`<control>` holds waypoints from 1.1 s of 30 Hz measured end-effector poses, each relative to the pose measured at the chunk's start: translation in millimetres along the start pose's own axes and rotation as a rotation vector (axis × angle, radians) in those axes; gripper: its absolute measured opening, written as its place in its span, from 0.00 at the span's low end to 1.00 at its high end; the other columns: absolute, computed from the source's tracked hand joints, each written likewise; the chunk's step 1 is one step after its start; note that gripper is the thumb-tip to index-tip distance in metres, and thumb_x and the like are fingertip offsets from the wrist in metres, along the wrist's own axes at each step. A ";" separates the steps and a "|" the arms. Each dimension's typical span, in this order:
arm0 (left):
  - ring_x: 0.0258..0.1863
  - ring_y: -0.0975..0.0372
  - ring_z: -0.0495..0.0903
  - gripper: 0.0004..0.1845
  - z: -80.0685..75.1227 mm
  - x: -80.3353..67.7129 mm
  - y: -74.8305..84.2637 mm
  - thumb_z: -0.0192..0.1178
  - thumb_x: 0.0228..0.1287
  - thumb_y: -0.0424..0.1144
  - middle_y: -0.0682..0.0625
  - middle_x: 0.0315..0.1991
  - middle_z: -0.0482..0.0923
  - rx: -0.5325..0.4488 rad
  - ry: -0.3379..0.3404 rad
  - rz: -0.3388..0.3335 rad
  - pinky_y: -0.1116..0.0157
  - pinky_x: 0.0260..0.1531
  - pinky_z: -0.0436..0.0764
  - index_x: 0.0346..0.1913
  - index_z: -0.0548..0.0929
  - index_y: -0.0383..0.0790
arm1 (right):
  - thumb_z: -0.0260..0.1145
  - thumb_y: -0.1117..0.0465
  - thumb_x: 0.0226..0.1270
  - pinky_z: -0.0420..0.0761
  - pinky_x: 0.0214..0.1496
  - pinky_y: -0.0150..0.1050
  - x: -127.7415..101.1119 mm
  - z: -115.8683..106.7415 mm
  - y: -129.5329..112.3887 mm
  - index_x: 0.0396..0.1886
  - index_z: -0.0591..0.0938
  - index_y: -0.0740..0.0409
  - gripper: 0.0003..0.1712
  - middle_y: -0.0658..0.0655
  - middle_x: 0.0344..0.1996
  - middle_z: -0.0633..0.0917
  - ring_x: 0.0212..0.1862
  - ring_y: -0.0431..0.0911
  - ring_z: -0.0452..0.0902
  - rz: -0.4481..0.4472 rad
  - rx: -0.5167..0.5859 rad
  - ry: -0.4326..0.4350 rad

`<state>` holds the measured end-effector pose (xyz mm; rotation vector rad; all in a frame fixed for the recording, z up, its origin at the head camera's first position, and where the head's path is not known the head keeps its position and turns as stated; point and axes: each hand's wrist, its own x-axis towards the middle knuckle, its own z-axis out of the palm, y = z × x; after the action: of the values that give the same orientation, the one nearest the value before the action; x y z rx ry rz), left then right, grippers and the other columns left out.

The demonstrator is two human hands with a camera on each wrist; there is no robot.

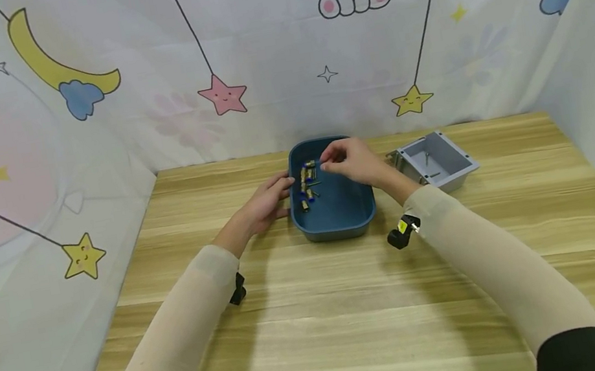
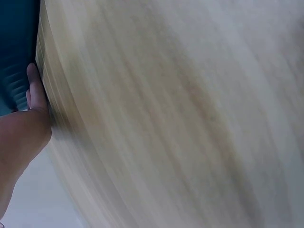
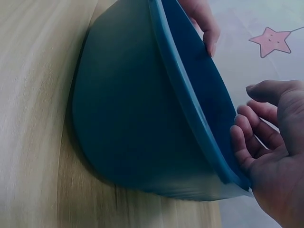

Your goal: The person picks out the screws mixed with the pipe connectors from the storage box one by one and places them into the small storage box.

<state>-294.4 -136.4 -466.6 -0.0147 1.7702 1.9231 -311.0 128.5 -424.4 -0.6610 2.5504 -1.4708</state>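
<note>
A dark blue plastic bin (image 1: 341, 221) stands on the wooden table. Several brass fittings with blue ends (image 1: 304, 179) and some screws (image 1: 313, 183) lie along its left side inside. My left hand (image 1: 269, 202) holds the bin's left side, digits at the rim and against the outer wall. Over the bin's interior, my right hand (image 1: 354, 163) has its fingertips beside a brass fitting (image 1: 310, 164) near the back. In the right wrist view, the right hand's fingers (image 3: 254, 126) are loosely bent, and a gap shows between thumb and fingers.
To the right stands an open grey box (image 1: 448, 155) with a few screws (image 1: 427, 157) in it. Metal pieces (image 1: 396, 159) sit by its left side, partly behind my right wrist. A printed white curtain (image 1: 285, 109) encloses the table's back and sides.
</note>
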 end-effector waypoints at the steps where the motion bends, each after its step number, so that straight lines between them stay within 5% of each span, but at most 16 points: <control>1: 0.78 0.52 0.66 0.35 0.1 0.1 0.4 0.53 0.85 0.47 0.43 0.81 0.61 0.000 0.000 -0.001 0.44 0.69 0.76 0.86 0.54 0.46 | 0.70 0.59 0.77 0.82 0.45 0.41 0.6 0.4 -0.1 0.51 0.87 0.63 0.12 0.59 0.43 0.86 0.44 0.51 0.80 0.003 0.007 -0.002; 18: 0.77 0.52 0.66 0.33 -0.2 0.2 1.1 0.53 0.84 0.46 0.41 0.77 0.67 0.002 -0.002 -0.002 0.42 0.70 0.75 0.85 0.58 0.44 | 0.70 0.60 0.77 0.83 0.48 0.43 7.6 17.7 -5.5 0.51 0.87 0.63 0.11 0.58 0.44 0.87 0.45 0.50 0.82 0.041 0.045 -0.033; 33: 0.78 0.52 0.65 0.34 -0.2 -0.1 2.7 0.53 0.85 0.46 0.40 0.78 0.66 -0.004 -0.001 -0.015 0.44 0.70 0.75 0.84 0.57 0.39 | 0.71 0.60 0.76 0.82 0.46 0.41 13.4 26.7 -10.5 0.47 0.89 0.60 0.08 0.57 0.42 0.89 0.44 0.49 0.82 0.054 -0.029 -0.055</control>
<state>-295.4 -136.6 -464.1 -0.0283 1.7613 1.9158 -311.4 97.0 -427.9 -0.6226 2.5324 -1.3822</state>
